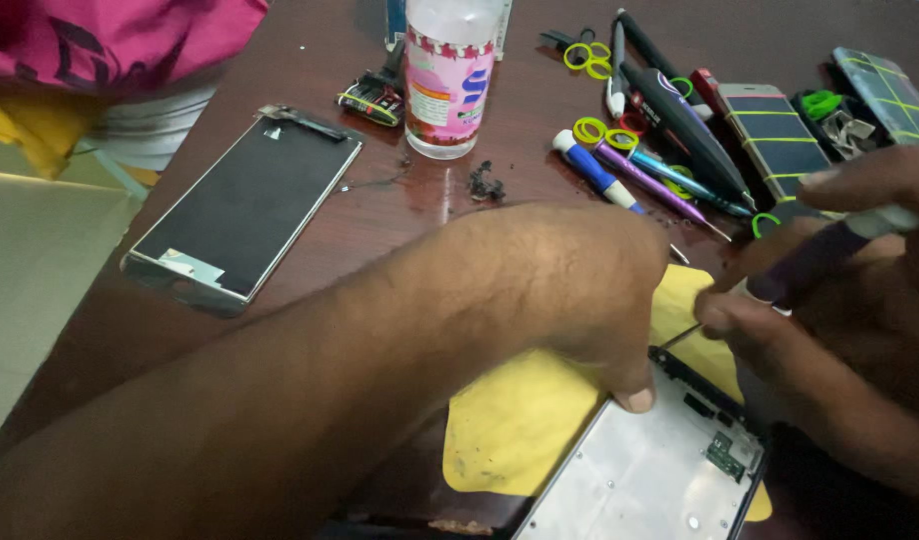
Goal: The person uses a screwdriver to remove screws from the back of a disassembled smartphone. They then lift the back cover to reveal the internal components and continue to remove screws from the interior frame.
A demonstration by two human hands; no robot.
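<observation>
Gleaming dark wood table (pixel 310 75), yellow cloth (pixel 520 430) under hands.

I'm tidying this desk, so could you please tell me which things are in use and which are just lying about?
In use:
left hand steadying the opened silver phone frame
right hand holding the purple-handled screwdriver
yellow mat underneath

Lying about:
detached black phone screen
clear plastic bottle with pink label
spare screwdrivers
phones bound with green bands

head view, close, looking down, table (pixel 320 40)
</observation>
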